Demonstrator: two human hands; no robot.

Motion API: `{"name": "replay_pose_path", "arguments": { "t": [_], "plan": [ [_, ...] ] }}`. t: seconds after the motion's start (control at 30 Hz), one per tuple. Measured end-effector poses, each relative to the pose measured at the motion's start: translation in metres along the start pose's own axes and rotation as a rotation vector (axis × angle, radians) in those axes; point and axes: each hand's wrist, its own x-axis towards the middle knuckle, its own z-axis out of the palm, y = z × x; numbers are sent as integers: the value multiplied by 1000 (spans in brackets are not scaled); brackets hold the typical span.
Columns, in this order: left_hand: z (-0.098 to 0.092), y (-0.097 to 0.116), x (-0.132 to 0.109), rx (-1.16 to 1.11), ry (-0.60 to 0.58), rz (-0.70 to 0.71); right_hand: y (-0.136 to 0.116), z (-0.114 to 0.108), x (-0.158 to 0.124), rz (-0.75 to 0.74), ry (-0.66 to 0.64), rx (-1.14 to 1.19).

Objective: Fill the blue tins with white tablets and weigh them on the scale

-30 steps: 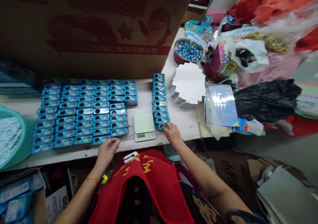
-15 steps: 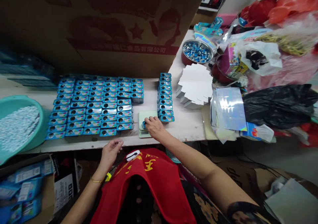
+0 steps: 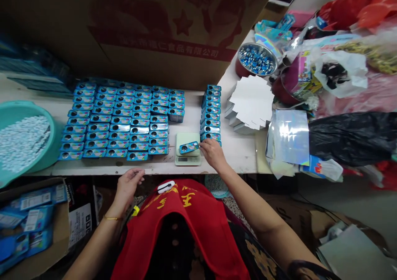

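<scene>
A small flat blue box [image 3: 189, 147] with a round dark window lies slantwise over the pale green digital scale [image 3: 188, 161]. My right hand [image 3: 213, 152] comes from the right, thumb and fingertips pinched at the box's right end. Just behind that hand stands a single column of the same blue boxes [image 3: 211, 116]. My left hand [image 3: 127, 185] is off the table's front edge, fingers curled in; whatever they may hold is too small to make out. Several columns of blue boxes [image 3: 118, 123] stand packed side by side left of the scale.
A turquoise basin [image 3: 51, 147] of small pale pieces sits at the left. To the right are a metal bowl [image 3: 257, 61] of blue-silver pieces, a stack of white cards [image 3: 252, 102] and shiny sheets [image 3: 291, 135]. A big carton [image 3: 155, 32] rises behind; an opened carton [image 3: 58, 234] is below left.
My right hand has shifted right, uncovering the blue box on the scale. My left hand has drawn back a little to the left. The whole view has also shifted slightly.
</scene>
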Motion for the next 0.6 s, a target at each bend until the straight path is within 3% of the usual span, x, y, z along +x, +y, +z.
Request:
{"name": "replay_pose_path", "arguments": {
  "t": [0.2,0.37,0.6],
  "plan": [
    [6,5,-2,-14,1,-3,-20,13,15,-16,3,-51],
    [10,3,-9,-20,-11,-25,-35,9,20,-85,18,17],
    [17,6,-8,27,-55,24,-6,-3,0,72,216,204]
  ]
}}
